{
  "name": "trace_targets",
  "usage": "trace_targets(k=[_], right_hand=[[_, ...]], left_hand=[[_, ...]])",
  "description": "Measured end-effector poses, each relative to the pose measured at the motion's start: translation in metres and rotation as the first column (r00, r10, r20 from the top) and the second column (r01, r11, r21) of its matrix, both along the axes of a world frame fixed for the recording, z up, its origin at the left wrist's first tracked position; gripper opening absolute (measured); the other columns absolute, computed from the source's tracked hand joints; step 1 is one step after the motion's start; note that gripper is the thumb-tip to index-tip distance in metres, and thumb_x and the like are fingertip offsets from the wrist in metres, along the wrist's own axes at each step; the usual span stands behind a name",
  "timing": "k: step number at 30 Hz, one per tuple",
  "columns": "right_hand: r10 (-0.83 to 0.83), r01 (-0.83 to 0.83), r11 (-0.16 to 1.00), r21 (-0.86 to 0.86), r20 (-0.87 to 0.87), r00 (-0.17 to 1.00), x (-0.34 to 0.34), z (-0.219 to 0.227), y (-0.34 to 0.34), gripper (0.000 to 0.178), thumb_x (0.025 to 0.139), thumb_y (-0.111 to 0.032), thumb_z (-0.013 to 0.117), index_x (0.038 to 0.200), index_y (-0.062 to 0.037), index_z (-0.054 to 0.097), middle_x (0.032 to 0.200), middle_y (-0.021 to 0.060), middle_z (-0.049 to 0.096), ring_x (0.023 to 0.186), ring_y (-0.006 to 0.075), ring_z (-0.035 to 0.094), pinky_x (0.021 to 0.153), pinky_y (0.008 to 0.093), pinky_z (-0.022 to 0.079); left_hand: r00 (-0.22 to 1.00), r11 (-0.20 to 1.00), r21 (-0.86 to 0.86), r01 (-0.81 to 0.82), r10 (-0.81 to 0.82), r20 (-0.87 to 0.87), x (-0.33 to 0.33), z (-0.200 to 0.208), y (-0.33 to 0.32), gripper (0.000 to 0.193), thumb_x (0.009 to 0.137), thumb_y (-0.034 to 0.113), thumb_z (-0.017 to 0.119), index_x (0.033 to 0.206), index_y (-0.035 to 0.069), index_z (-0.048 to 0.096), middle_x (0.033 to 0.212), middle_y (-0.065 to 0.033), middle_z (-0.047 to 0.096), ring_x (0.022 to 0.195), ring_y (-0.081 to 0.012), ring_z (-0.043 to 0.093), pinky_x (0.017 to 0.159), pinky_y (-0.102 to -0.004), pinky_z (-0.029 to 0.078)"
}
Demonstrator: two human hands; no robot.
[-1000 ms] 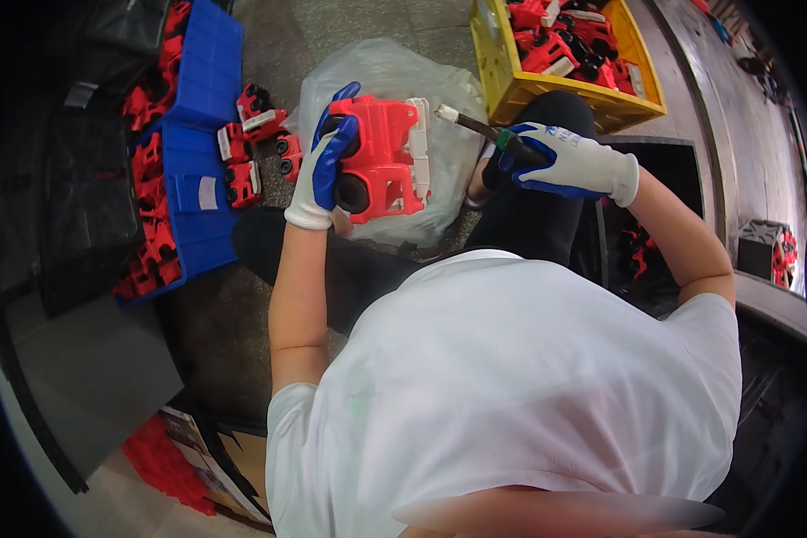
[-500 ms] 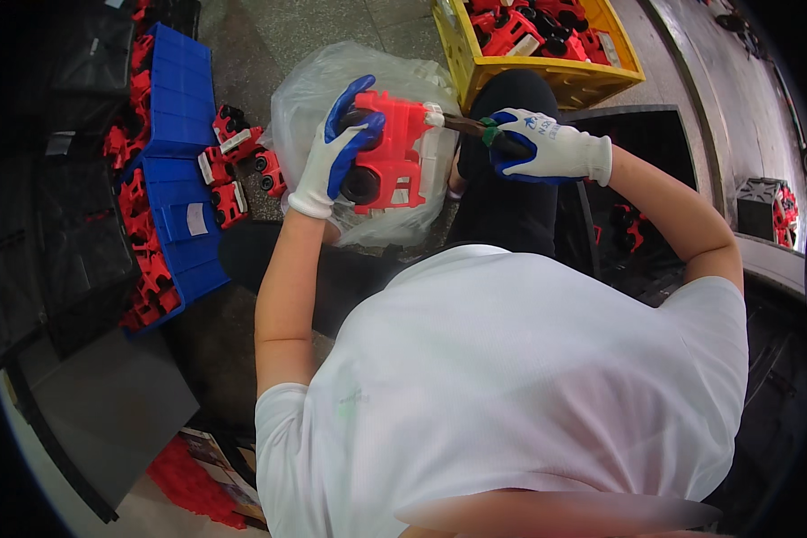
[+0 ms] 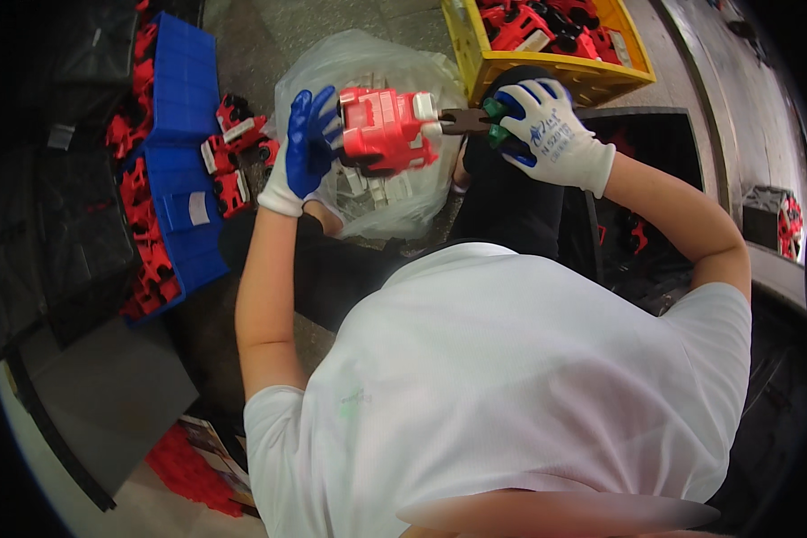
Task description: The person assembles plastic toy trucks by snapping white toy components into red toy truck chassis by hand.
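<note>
– What sort of place are you in?
– You're in a workshop or factory, by the look of it: blue bins and a yellow crate hold matching red toy vehicles, and you have work gloves and a pliers-like tool.

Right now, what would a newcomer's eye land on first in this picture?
Probably the bright red toy vehicle in the upper middle, between the gloved left hand and the green-handled pliers in the right hand. Next, the yellow crate at the upper right and the blue bins at the left, all holding more red toys.
</note>
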State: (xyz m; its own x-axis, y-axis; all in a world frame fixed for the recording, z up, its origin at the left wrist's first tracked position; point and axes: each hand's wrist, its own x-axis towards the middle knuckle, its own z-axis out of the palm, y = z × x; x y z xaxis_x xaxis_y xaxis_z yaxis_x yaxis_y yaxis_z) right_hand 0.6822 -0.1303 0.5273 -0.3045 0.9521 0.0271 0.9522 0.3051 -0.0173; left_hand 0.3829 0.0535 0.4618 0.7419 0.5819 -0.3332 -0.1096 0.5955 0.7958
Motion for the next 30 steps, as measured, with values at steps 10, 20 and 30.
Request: trace_targets(k=[10,20,30], right_hand=[[0.273,-0.301,0.951,0.067,0.272,0.923,-0.025,-0.001,0.013,0.023,0.08,-0.02,0.059,0.102,-0.0148,0.065,0.139,0.0139,0.041,0.132,0.0301,0.036,0.109,0.0521,0.025],[-0.292,-0.03,0.743,-0.669,-0.363,0.885,-0.024,0.029,0.015,0.057,0.083,-0.04,0.064,0.13,-0.0102,0.05,0.129,0.0153,0.05,0.118,0.0315,0.05,0.1,0.0362,0.04],[-0.391,-0.06,0.618,-0.784,-0.373,0.841,-0.034,0.029,0.028,0.048,0.083,-0.042,0.065,0.117,-0.0085,0.059,0.108,0.0095,0.063,0.1,0.0223,0.06,0.088,0.0319,0.047]], left_hand=[[0.975,0.821,-0.537,0.193,-0.101,0.196,-0.014,-0.031,-0.044,0.049,0.098,0.027,0.043,0.141,0.003,0.036,0.143,-0.0123,0.041,0.129,-0.0273,0.044,0.108,-0.0485,0.034],[0.959,0.688,0.67,-0.279,0.237,0.155,-0.02,0.032,-0.022,0.052,0.087,0.01,0.055,0.137,0.003,0.043,0.136,-0.0088,0.048,0.123,-0.0192,0.048,0.105,-0.0321,0.036],[0.937,0.662,0.669,-0.339,0.299,0.179,0.004,0.037,-0.021,0.052,0.085,0.008,0.06,0.135,0.004,0.047,0.134,-0.0078,0.052,0.122,-0.017,0.049,0.103,-0.03,0.038]])
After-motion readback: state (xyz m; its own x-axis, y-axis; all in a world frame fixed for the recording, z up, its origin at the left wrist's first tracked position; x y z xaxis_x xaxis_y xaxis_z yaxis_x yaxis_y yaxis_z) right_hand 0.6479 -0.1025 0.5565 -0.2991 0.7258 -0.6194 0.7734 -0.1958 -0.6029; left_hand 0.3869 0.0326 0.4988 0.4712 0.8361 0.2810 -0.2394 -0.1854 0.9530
